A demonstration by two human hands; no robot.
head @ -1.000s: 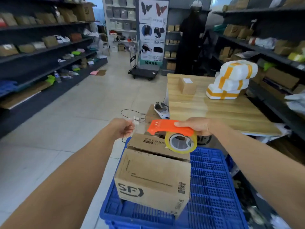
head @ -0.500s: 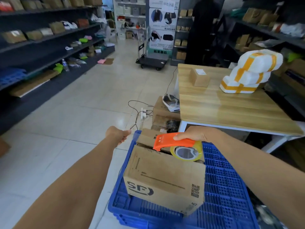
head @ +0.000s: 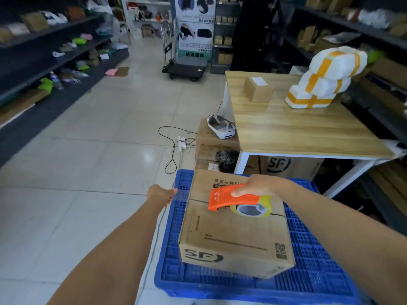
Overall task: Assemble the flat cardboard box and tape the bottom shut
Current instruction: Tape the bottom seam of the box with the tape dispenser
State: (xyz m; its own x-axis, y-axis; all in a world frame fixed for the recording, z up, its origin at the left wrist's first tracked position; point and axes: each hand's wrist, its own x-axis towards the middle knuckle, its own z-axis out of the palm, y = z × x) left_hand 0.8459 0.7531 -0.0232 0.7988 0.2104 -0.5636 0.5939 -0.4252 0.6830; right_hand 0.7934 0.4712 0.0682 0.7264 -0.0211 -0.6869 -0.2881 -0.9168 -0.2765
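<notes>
A brown SF cardboard box (head: 235, 234) stands folded up on a blue plastic crate (head: 317, 269), its flap seam facing up. My right hand (head: 259, 186) grips an orange tape dispenser (head: 229, 198) with a yellowish tape roll (head: 251, 209), held low over the seam near the box's middle. My left hand (head: 160, 194) is just off the box's left edge, pinching a clear strip of tape (head: 182, 194) stretched from there toward the dispenser.
A wooden table (head: 297, 128) at right carries a small carton (head: 257, 89) and a white foam bundle with orange tape (head: 326, 80). Boxes, a white headset (head: 220, 127) and a power strip with cables (head: 180, 144) sit on the floor ahead. Dark shelves line both sides; a platform cart (head: 185, 67) stands further back.
The dispenser has come down close to the box top. My left hand has dropped to the box's left edge with the tape end. The view has tilted down toward the box.
</notes>
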